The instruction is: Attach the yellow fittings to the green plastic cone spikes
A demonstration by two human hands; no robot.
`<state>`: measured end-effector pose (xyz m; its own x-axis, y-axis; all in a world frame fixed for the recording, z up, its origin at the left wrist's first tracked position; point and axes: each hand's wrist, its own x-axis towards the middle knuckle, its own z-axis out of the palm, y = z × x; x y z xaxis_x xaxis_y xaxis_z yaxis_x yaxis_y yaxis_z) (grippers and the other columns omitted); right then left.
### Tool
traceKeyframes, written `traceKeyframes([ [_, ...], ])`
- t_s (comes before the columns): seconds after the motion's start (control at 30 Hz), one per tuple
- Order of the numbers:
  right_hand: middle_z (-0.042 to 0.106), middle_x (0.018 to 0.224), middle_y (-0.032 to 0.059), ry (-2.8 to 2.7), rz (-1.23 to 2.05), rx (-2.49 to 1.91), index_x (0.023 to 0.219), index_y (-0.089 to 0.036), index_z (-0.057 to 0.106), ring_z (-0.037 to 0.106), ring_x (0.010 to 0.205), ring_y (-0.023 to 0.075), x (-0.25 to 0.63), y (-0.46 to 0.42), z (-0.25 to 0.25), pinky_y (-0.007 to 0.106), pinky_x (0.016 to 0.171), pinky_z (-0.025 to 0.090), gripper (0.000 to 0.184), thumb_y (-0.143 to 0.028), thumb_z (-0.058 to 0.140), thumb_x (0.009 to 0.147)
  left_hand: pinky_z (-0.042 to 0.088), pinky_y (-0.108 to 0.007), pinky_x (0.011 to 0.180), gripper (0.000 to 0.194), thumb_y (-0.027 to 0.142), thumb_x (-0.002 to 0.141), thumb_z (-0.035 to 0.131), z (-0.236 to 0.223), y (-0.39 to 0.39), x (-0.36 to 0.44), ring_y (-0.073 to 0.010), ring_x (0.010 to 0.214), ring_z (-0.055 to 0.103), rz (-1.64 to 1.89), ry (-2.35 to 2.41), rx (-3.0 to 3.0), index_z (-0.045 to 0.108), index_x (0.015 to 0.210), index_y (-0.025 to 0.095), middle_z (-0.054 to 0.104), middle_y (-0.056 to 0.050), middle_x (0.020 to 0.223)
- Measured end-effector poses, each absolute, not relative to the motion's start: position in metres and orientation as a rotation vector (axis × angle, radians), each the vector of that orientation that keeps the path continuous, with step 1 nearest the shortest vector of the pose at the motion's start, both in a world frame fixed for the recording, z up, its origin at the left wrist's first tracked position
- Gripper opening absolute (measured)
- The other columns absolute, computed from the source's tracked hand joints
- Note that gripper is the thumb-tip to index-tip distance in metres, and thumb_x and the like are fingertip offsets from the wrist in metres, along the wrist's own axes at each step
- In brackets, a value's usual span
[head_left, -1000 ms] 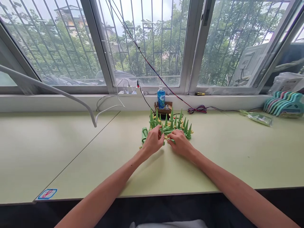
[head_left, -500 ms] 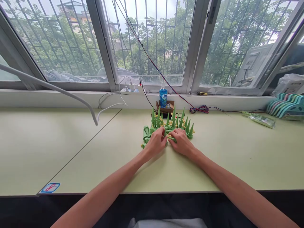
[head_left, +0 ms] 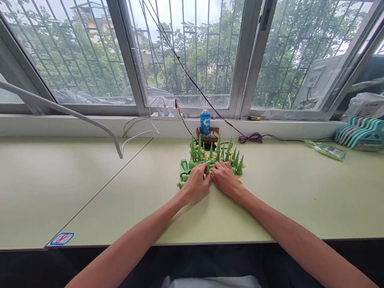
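Observation:
Several green plastic cones [head_left: 218, 145] stand upright in a cluster on the table, with small yellow bits among them. On the cluster's left side lie green ribbed tubes [head_left: 184, 168]. My left hand [head_left: 196, 180] is closed in a pinch around a small green plastic piece [head_left: 207, 169] at the near edge of the cluster. Right beside it, my right hand [head_left: 224, 178] has its fingers bent and pressed together against that spot. What the right fingers grip is hidden beneath them. Yellow tips [head_left: 239, 181] show just past the right hand.
Behind the cluster stands a bottle of blue liquid [head_left: 205, 123] by a small brown box [head_left: 215, 132]. Coiled dark cable [head_left: 253, 138] and a clear packet [head_left: 325, 150] lie farther right, near teal hangers [head_left: 352, 134]. A white cable [head_left: 90, 117] hangs at left over the pale table [head_left: 135, 200].
My right hand has shifted slightly left, closer to the left hand, and its fingers now cover the green and yellow piece seen there before. My left hand stays nearly still.

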<state>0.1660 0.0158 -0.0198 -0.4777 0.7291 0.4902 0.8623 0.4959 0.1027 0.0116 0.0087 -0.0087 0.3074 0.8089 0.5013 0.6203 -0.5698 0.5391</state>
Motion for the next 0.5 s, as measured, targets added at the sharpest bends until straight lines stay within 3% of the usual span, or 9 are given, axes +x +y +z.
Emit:
traceKeyframes([
  [0.5, 0.060, 0.086, 0.0098, -2.365, -0.516, -1.336, 0.082, -0.016, 0.061, 0.050, 0.086, 0.0227, 0.1631, 0.0137, -0.0205, 0.035, 0.080, 0.032, 0.017, -0.016, 0.047, 0.090, 0.036, -0.028, 0.059, 0.020, 0.020, 0.083, 0.050, -0.0110, 0.0095, 0.0134, -0.0144, 0.063, 0.047, 1.119, 1.301, 2.340, 0.036, 0.069, 0.020, 0.052, -0.001, 0.070],
])
